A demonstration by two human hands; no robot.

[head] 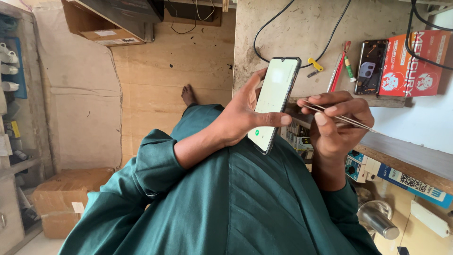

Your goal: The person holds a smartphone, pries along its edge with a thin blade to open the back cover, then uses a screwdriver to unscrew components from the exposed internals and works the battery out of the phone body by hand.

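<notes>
While my left hand (240, 118) grips the slim black lit-screen smartphone (275, 101), I see my right hand (337, 123) pinching thin metal tweezers (342, 118) by the counter (302, 33) edge.

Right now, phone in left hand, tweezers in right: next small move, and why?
Probably bring the tweezers tips left to the phone edge. The left hand grips the phone with its lit screen up, and the right hand pinches the tweezers just beside it, apart.
</notes>
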